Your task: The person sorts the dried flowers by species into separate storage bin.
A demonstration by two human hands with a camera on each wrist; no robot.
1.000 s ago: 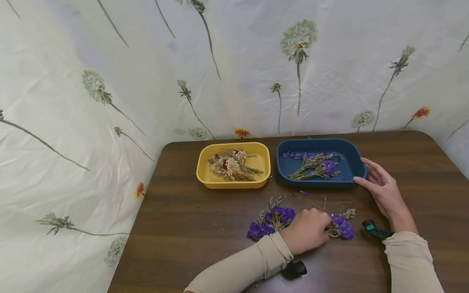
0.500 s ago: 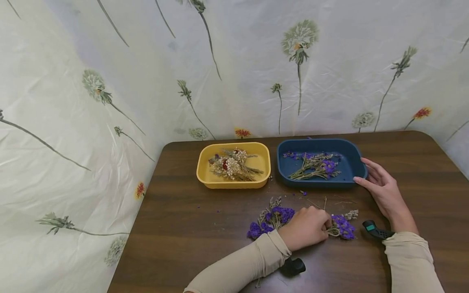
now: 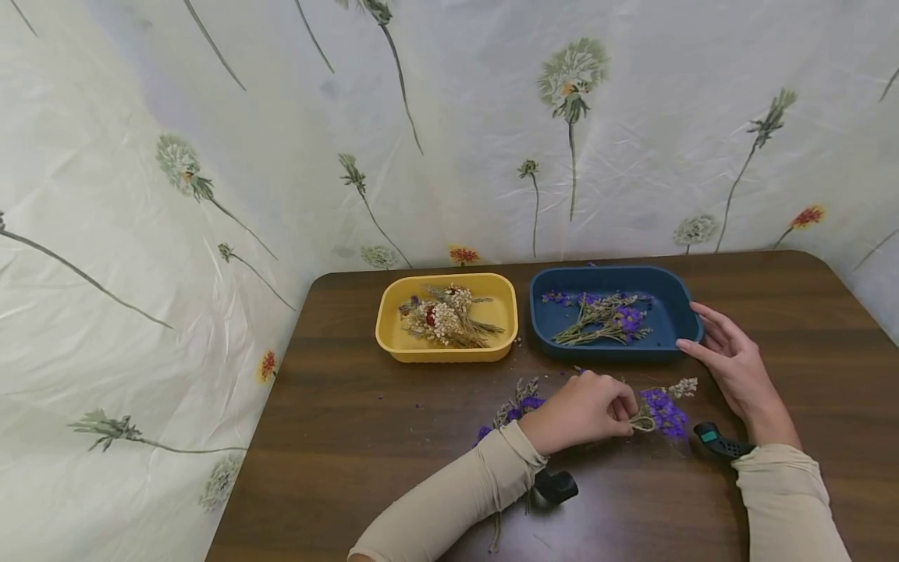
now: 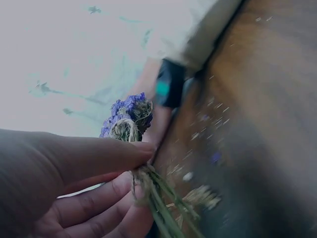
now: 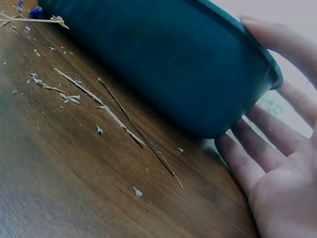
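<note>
My left hand pinches the tied stems of a small dried flower bunch between thumb and fingers, close over the table. The bunch has purple blooms, a pale sprig and twine round its stems, which show below the thumb in the left wrist view. Beneath my left forearm, partly hidden, lie more purple dried flowers. My right hand holds the right end of the blue tray, thumb at the rim and fingers round the corner. Inside that tray are dried stems with purple flowers.
To the left of the blue tray stands a yellow tray with white and red dried bunches. Loose stems and small petals are scattered on the brown table. A flower-printed sheet hangs behind the table.
My left hand has lifted the tied flower bunch slightly and shifted it away from the other purple flowers, toward the trays. The right hand stays at the blue tray.
</note>
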